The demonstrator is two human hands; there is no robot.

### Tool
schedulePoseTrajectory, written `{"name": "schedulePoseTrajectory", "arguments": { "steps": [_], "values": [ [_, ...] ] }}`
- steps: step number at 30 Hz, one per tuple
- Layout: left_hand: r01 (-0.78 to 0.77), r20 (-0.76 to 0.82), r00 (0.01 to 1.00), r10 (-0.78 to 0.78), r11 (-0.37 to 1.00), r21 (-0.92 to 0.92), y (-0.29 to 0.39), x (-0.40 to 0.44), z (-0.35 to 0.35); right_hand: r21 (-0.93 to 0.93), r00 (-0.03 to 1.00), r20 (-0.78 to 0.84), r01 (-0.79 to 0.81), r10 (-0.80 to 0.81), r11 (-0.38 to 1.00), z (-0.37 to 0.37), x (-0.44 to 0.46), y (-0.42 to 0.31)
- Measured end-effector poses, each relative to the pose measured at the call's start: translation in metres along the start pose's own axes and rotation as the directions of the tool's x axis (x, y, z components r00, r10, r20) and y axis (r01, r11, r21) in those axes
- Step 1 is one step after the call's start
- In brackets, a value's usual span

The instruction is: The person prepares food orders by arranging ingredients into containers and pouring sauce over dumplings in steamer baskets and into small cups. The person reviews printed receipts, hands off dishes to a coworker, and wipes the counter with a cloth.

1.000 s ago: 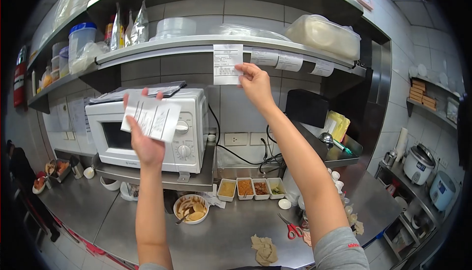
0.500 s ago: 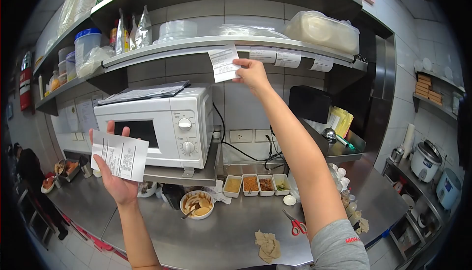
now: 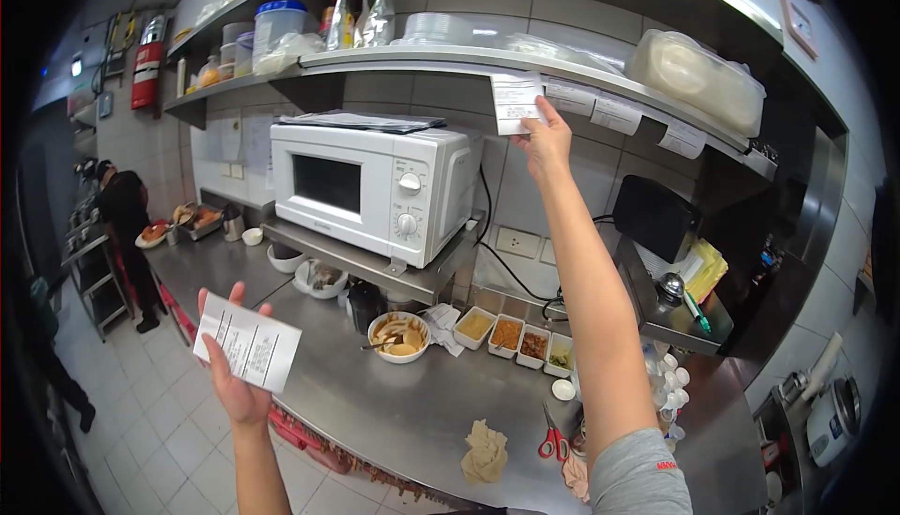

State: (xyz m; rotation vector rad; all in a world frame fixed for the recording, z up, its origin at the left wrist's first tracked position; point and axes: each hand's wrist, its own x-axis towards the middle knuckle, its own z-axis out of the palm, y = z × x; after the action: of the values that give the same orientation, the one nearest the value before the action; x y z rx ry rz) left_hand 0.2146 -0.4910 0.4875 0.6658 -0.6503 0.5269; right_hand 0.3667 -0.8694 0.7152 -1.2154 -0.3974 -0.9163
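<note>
Receipt one (image 3: 516, 101): white paper slip, taller than wide, with rows of small dark print too fine to read; nearly upright, tilted slightly.
Place of receipt one: up at the front edge of the lower shelf (image 3: 422, 54), its top overlapping that edge in view; whether it is tucked in, I cannot tell.
Right hand (image 3: 547, 145): raised, pinching receipt one by its lower right side between thumb and fingers.
Receipt two (image 3: 251, 346): another white slip, leaning at a slant, with dark lines ruled across and faint grey print between them.
Place of receipt two: low on the left, well apart from receipt one.
Left hand (image 3: 239, 393): thumb pressed on the face of receipt two, fingers spread behind it, gripping it.
Row of slips (image 3: 616, 114): three white printed papers along the shelf edge, just right of receipt one.
Microwave (image 3: 437, 187): white, below the shelf, with papers (image 3: 361, 119) flat on top.
Counter (image 3: 403, 417): steel, bearing a white bowl (image 3: 398, 359) streaked with brown sauce, four small tubs (image 3: 466, 343) of food, a crumpled cloth (image 3: 485, 452) and red-handled scissors (image 3: 553, 443).
Co-worker (image 3: 127, 220): a person in dark clothes, standing far off at left.
</note>
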Motion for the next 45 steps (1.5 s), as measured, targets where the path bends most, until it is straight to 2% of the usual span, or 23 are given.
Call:
{"name": "schedulePoseTrajectory", "arguments": {
  "steps": [3,6,10,12,13,15,21,24,26,27,29,31,33,34,35,36,37,38,39,40,43,45],
  "values": [
    [0.001,-0.142,0.990,0.008,0.998,0.061,0.026,-0.041,-0.019,0.120,0.999,0.024,0.032,-0.035,0.992,-0.001,0.008,0.008],
    [0.009,-0.211,0.977,0.025,0.988,0.156,0.058,-0.081,-0.055,0.124,0.999,0.026,0.023,-0.027,0.992,0.010,0.006,0.009],
    [-0.011,-0.203,0.978,0.052,0.980,0.201,0.107,-0.129,-0.095,0.100,0.997,0.075,0.002,-0.010,0.995,0.025,0.001,0.020],
    [-0.021,-0.209,0.976,0.066,0.977,0.212,0.125,-0.144,-0.109,0.124,0.996,0.071,-0.058,0.049,0.991,0.028,-0.008,0.019],
    [-0.038,-0.363,0.925,0.112,0.978,0.205,0.129,-0.147,-0.111,0.134,0.995,0.067,-0.087,0.078,0.987,0.030,-0.011,0.018],
    [-0.064,-0.632,0.753,0.182,0.977,0.205,0.137,-0.148,-0.117,0.155,0.997,0.060,-0.065,0.056,0.986,0.032,-0.010,0.013],
    [-0.032,-0.521,0.847,0.105,0.989,0.148,0.164,-0.122,-0.176,0.059,1.000,-0.009,0.007,-0.007,0.998,0.033,0.021,0.003],
    [0.022,-0.402,0.914,0.043,0.988,0.155,0.170,-0.108,-0.211,-0.167,0.993,-0.050,0.096,-0.106,0.981,0.031,0.005,0.004],
    [0.071,-0.398,0.917,-0.003,0.985,0.156,0.173,-0.098,-0.231,-0.329,0.954,-0.080,0.249,-0.289,0.911,0.014,0.002,0.025],
    [0.096,-0.396,0.918,-0.027,0.983,0.157,0.176,-0.093,-0.239,-0.362,0.949,-0.126,0.229,-0.290,0.904,0.021,-0.024,0.020],
    [0.145,-0.418,0.906,-0.064,0.976,0.165,0.186,-0.079,-0.243,-0.297,0.972,-0.142,0.136,-0.185,0.945,0.034,-0.077,0.017],
    [0.172,-0.411,0.908,-0.082,0.967,0.187,0.200,-0.066,-0.257,0.001,0.991,0.123,0.053,-0.053,0.999,0.047,-0.136,0.028],
    [0.175,-0.398,0.915,-0.071,0.957,0.231,0.210,-0.063,-0.279,0.198,0.896,0.428,-0.225,0.122,0.954,0.059,-0.203,0.054],
    [0.213,-0.433,0.892,-0.127,0.964,0.156,0.217,-0.058,-0.276,0.172,0.809,0.571,-0.287,0.142,0.942,0.063,-0.236,0.074],
    [0.229,-0.476,0.865,-0.160,0.969,0.090,0.222,-0.050,-0.268,0.094,0.643,0.741,-0.382,0.191,0.919,0.070,-0.266,0.085],
    [0.260,-0.415,0.885,-0.210,0.963,0.068,0.229,-0.041,-0.267,0.002,0.411,0.878,-0.514,0.244,0.858,0.082,-0.290,0.100],
    [0.265,-0.461,0.855,-0.237,0.964,-0.004,0.232,-0.036,-0.269,-0.137,0.269,0.895,-0.594,0.356,0.793,0.093,-0.315,0.114],
    [0.262,-0.381,0.880,-0.283,0.959,-0.107,0.235,-0.030,-0.278,-0.297,0.141,0.864,-0.635,0.484,0.714,0.105,-0.330,0.129],
    [0.265,-0.320,0.902,-0.290,0.957,-0.120,0.240,-0.024,-0.286,-0.371,0.110,0.827,-0.629,0.551,0.683,0.125,-0.340,0.143],
    [0.275,-0.346,0.887,-0.306,0.952,-0.137,0.243,-0.021,-0.295,-0.443,0.093,0.783,-0.610,0.615,0.657,0.142,-0.347,0.160],
    [0.245,-0.305,0.909,-0.283,0.957,-0.156,0.250,-0.001,-0.318,-0.481,0.102,0.787,-0.516,0.608,0.709,0.174,-0.332,0.213],
    [0.237,-0.292,0.917,-0.270,0.961,-0.145,0.253,0.009,-0.332,-0.451,0.129,0.804,-0.505,0.580,0.736,0.211,-0.319,0.214]
  ]
}}
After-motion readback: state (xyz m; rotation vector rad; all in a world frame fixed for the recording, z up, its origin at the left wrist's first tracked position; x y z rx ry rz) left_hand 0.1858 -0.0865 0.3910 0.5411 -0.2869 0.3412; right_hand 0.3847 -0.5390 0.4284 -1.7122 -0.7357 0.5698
